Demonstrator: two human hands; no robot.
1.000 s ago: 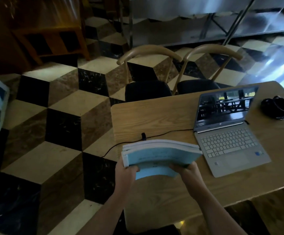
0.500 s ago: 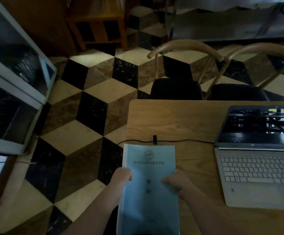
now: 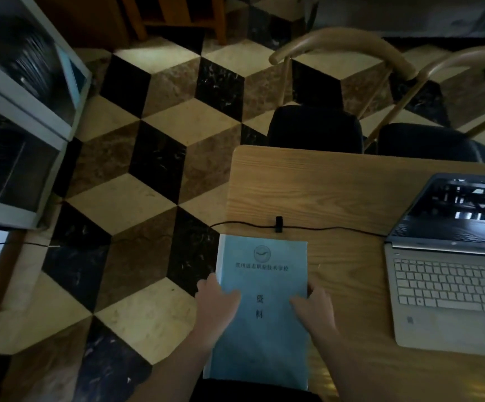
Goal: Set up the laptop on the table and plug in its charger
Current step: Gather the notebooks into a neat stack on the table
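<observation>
While both hands hold a blue booklet (image 3: 263, 309) at the table's (image 3: 322, 181) near left corner, left hand (image 3: 216, 300) and right hand (image 3: 316, 304) gripping its sides, the laptop (image 3: 449, 274) sits open to their right, cable (image 3: 316, 227) attached. Setup looks near done; next, set the booklet flat, clear of the cable.

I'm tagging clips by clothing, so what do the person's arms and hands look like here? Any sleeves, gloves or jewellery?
The left hand and right hand are bare, with no gloves, rings or watch showing. Both forearms are bare down to the frame edge; no sleeves are in view.
</observation>
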